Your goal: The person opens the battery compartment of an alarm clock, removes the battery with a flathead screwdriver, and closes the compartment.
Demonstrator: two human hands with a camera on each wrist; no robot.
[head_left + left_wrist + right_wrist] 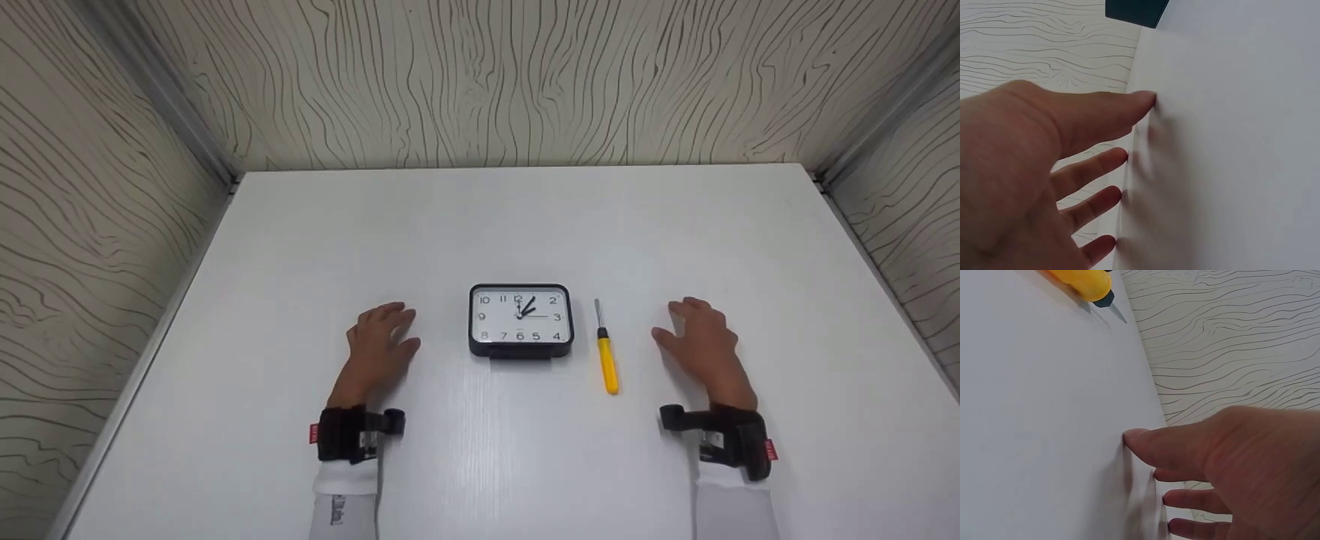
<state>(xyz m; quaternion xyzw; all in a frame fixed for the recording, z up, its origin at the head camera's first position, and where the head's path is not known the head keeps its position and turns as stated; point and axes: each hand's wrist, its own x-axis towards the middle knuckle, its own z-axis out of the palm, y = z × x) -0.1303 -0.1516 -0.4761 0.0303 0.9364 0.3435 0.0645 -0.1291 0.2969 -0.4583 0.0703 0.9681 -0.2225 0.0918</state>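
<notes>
Progress: handling looks unstarted, all of it left to do; neither thing is held.
Left hand (377,346): fingers loosely spread, gripping nothing, fingertips seemingly on the counter (450,450).
Right hand (702,343): likewise relaxed and bare.
Yellow screwdriver (608,364): between the hands, nearer the right, untouched.
Black clock (517,326): between both hands, left of the screwdriver, untouched.
</notes>
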